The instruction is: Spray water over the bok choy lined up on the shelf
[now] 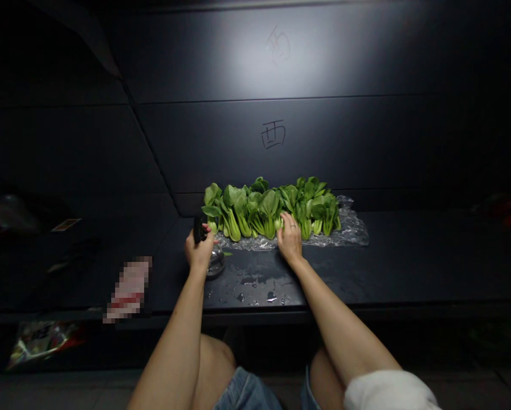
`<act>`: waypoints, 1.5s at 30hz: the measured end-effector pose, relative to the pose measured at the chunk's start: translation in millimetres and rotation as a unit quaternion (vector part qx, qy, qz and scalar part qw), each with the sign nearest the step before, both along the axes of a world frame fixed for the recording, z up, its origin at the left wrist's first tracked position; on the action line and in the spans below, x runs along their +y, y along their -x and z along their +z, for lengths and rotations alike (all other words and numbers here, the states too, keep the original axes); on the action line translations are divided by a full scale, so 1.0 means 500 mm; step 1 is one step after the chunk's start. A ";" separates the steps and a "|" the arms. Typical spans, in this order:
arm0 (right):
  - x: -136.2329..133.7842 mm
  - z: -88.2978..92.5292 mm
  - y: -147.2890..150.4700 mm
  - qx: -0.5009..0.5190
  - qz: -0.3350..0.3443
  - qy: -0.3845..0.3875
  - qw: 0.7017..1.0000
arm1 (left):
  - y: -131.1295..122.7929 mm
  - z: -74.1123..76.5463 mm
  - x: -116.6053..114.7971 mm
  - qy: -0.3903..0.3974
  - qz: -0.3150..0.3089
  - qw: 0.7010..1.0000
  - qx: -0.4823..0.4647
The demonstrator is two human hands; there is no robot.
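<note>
My left hand (199,250) is wrapped around a spray bottle with a black trigger head (199,229) and a clear, rounded body (215,261). It is at the left end of a row of green bok choy (269,206), which stands leafy side up against the dark back panel. Farther right, my right hand (290,236) has its fingers closed around the pale base of one bok choy (278,224) at the front of the row. Under the row lies crinkled clear plastic film (352,226), which spreads out past its right end.
Water drops (272,296) dot the dark shelf (255,279) in front of the row. A small leaf scrap (228,254) lies near the bottle. On the panel behind is a handwritten character (273,134). A blurred-out pink and red item (131,287) is at the shelf's left front edge.
</note>
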State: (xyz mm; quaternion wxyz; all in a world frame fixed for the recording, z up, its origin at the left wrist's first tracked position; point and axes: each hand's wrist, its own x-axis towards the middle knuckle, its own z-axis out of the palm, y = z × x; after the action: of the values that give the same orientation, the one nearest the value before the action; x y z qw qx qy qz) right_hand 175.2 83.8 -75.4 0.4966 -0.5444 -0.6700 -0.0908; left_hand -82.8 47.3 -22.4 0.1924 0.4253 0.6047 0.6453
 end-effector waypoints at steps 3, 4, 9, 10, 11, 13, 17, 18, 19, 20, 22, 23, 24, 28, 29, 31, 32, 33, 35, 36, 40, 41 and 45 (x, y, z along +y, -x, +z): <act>0.000 0.000 0.003 -0.002 0.000 0.000 1.000 | 0.013 -0.007 0.003 0.010 0.010 1.000 0.011; 0.000 0.000 0.004 -0.002 0.001 -0.001 1.000 | 0.015 -0.010 0.005 0.016 0.014 1.000 0.016; 0.001 -0.002 0.005 -0.001 0.009 0.004 1.000 | 0.020 -0.020 0.011 0.024 0.025 0.999 0.015; 0.001 -0.002 0.005 -0.001 0.010 0.005 1.000 | 0.021 -0.021 0.012 0.017 0.024 1.000 0.008; 0.001 -0.002 0.005 -0.001 0.011 0.006 1.000 | 0.022 -0.022 0.012 0.009 0.023 1.000 0.000; 0.001 -0.003 0.005 0.000 0.012 0.007 1.000 | 0.025 -0.024 0.013 -0.004 0.022 1.000 -0.016; 0.001 -0.003 0.005 0.001 0.012 0.011 1.000 | 0.036 -0.025 0.012 -0.017 0.033 0.999 -0.037; 0.001 -0.003 0.005 0.000 0.012 0.011 1.000 | 0.038 -0.025 0.012 -0.016 0.037 0.999 -0.034; 0.001 -0.003 0.005 0.000 0.011 0.012 1.000 | 0.039 -0.025 0.012 -0.014 0.040 0.999 -0.029; 0.001 -0.003 0.005 -0.001 0.010 0.012 1.000 | 0.039 -0.024 0.011 -0.008 0.042 0.999 -0.024; 0.000 -0.002 0.005 -0.002 0.008 0.013 1.000 | 0.037 -0.022 0.011 0.006 0.040 0.999 -0.014; 0.000 -0.002 0.005 -0.002 0.008 0.014 1.000 | 0.034 -0.021 0.010 0.014 0.037 0.999 -0.011; 0.000 -0.002 0.005 -0.002 0.008 0.015 1.000 | 0.031 -0.020 0.010 0.020 0.031 0.999 -0.010; -0.001 -0.002 0.004 -0.002 0.010 0.015 1.000 | 0.019 -0.017 0.005 0.018 -0.007 1.000 -0.010; -0.001 -0.003 0.004 -0.002 0.009 0.015 1.000 | 0.017 -0.016 0.003 0.013 -0.020 1.000 -0.010; -0.001 -0.004 0.003 -0.001 0.007 0.014 1.000 | 0.012 -0.014 -0.002 0.003 -0.044 0.999 -0.010; -0.001 -0.004 0.002 -0.001 0.006 0.013 1.000 | 0.010 -0.012 -0.004 0.001 -0.054 0.999 -0.009; -0.001 -0.004 0.001 -0.001 0.005 0.013 1.000 | 0.007 -0.009 -0.007 -0.002 -0.062 0.998 -0.009; -0.001 -0.004 0.000 -0.002 0.004 0.012 1.000 | -0.001 -0.003 -0.012 -0.005 -0.077 0.997 -0.012; -0.001 -0.004 -0.001 -0.003 0.004 0.012 1.000 | -0.006 0.000 -0.014 -0.006 -0.084 0.996 -0.015; -0.002 -0.004 -0.002 -0.004 0.005 0.014 1.000 | -0.028 0.016 -0.024 0.010 -0.106 0.994 -0.021; -0.002 -0.004 -0.002 -0.004 0.004 0.014 1.000 | -0.033 0.020 -0.026 0.018 -0.108 0.994 -0.022; -0.002 -0.003 -0.002 -0.005 0.002 0.013 1.000 | -0.045 0.034 -0.035 0.022 -0.121 0.992 -0.027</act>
State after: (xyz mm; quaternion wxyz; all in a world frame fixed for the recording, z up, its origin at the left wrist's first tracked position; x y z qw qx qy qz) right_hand 176.4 82.6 -77.1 0.4864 -0.5484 -0.6750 -0.0841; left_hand -60.5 29.6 -5.6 0.2945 0.4738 0.5571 0.6152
